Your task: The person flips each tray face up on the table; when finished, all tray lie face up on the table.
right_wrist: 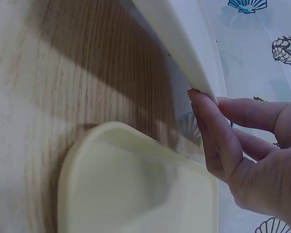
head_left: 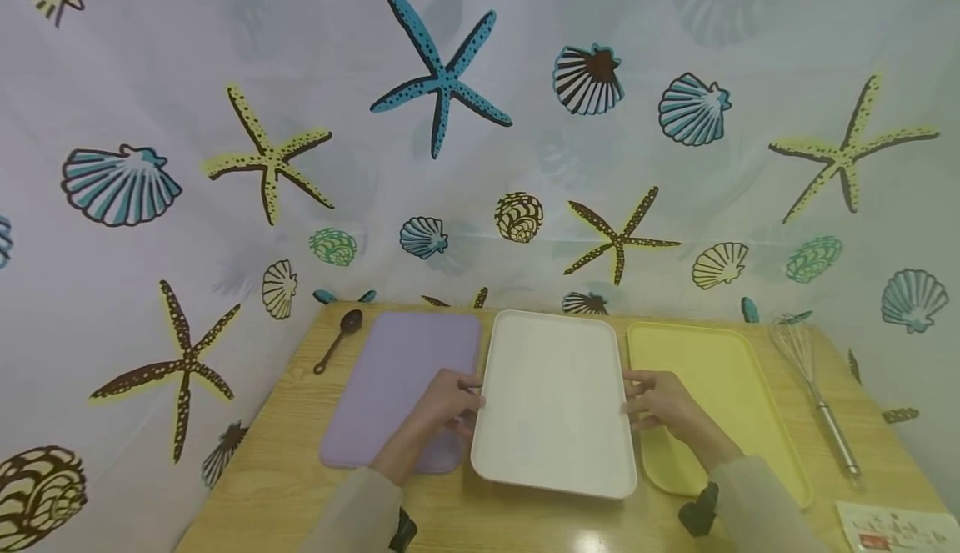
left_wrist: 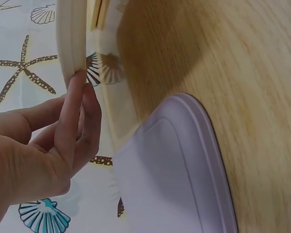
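A white tray [head_left: 553, 403] is held above the table between both hands. My left hand [head_left: 450, 401] pinches its left edge; in the left wrist view the fingertips of the left hand [left_wrist: 53, 136] meet the rim of the white tray [left_wrist: 72, 39]. On the opposite side my right hand [head_left: 663, 403] pinches the right edge, and the right wrist view has the right hand [right_wrist: 252, 150] with thumb and fingers on the rim of the white tray [right_wrist: 184, 43]. A purple tray [head_left: 412, 369] lies left of it, a yellow tray [head_left: 712, 386] right.
A dark spoon [head_left: 341, 338] lies at the table's back left. Near the right edge is a metal whisk [head_left: 828, 419], with a printed card [head_left: 896, 530] at the front right corner. A curtain with shells and starfish [head_left: 480, 136] hangs behind the wooden table [head_left: 258, 486].
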{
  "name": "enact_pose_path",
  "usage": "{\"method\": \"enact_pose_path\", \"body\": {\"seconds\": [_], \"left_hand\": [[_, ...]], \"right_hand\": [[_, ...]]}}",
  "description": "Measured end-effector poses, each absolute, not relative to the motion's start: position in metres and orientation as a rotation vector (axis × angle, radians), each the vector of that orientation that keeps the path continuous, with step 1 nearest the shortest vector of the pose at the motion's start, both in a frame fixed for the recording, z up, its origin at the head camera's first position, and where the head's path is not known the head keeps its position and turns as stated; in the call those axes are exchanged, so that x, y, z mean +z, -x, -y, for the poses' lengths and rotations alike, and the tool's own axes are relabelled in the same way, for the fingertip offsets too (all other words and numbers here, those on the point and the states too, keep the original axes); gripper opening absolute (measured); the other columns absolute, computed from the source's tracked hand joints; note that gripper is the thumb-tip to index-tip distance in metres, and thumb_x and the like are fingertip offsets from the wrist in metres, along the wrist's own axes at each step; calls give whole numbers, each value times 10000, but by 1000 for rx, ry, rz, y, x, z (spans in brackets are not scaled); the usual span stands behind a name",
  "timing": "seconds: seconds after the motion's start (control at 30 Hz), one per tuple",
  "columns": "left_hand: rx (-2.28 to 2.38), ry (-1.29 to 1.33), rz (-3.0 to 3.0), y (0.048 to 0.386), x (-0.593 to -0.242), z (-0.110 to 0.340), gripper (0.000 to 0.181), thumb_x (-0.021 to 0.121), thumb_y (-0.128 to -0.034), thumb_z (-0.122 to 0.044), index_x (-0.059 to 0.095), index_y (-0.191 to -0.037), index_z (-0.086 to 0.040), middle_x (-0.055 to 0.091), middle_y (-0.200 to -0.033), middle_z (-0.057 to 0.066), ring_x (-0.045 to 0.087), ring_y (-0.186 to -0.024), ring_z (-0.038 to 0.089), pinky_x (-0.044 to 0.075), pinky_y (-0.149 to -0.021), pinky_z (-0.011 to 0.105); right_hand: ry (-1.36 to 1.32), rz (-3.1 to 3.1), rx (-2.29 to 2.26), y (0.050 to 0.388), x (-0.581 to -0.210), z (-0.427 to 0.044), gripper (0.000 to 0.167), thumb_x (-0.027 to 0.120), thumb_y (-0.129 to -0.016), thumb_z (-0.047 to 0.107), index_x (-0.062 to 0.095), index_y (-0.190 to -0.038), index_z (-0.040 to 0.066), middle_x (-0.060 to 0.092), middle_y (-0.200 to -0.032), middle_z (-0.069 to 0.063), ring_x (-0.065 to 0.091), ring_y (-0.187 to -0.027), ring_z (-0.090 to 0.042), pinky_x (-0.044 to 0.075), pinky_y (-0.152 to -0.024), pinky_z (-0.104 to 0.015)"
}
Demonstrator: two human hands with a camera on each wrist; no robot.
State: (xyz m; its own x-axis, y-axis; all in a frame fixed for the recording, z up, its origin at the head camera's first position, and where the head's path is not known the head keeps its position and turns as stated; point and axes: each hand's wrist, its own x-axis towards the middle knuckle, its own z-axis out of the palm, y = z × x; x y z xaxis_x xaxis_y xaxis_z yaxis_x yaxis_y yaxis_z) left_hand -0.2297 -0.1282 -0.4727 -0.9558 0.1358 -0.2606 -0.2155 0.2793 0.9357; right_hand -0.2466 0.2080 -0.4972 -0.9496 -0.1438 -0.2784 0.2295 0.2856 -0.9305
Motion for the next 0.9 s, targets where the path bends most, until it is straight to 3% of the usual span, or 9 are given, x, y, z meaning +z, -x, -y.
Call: {"method": "enact_pose_path", "body": {"seconds": [0.33,0.67,0.9], "left_hand": [[1678,156,-2317,247,-489,126,421,617,-819,114,548,-1232,157,672,-852,211,665,-635,224,593,-575,420],[1673,208,-2345,257,-507,125,371,638,-805,122,601,-1174,142,595,-1165,314,676,-740,296,593,-562,416],[1656,240,-2408,258,-507,120,344,646,-788,132,625,-1132,141,575,-1208,313,672,-806,315,595,-568,395]], "right_hand": [[-66,-2272,-1690,265,-499,-207,579,641,-797,-112,442,-1340,-145,612,-1133,-304,695,-788,-266,595,-680,-409],[-103,-2247,-1734,273,-510,-205,562,641,-758,-130,475,-1293,-170,639,-993,-249,694,-729,-258,599,-654,-394],[-131,-2286,-1702,274,-516,-204,544,660,-756,-117,496,-1273,-166,633,-1032,-273,693,-767,-282,599,-658,-395]]}}
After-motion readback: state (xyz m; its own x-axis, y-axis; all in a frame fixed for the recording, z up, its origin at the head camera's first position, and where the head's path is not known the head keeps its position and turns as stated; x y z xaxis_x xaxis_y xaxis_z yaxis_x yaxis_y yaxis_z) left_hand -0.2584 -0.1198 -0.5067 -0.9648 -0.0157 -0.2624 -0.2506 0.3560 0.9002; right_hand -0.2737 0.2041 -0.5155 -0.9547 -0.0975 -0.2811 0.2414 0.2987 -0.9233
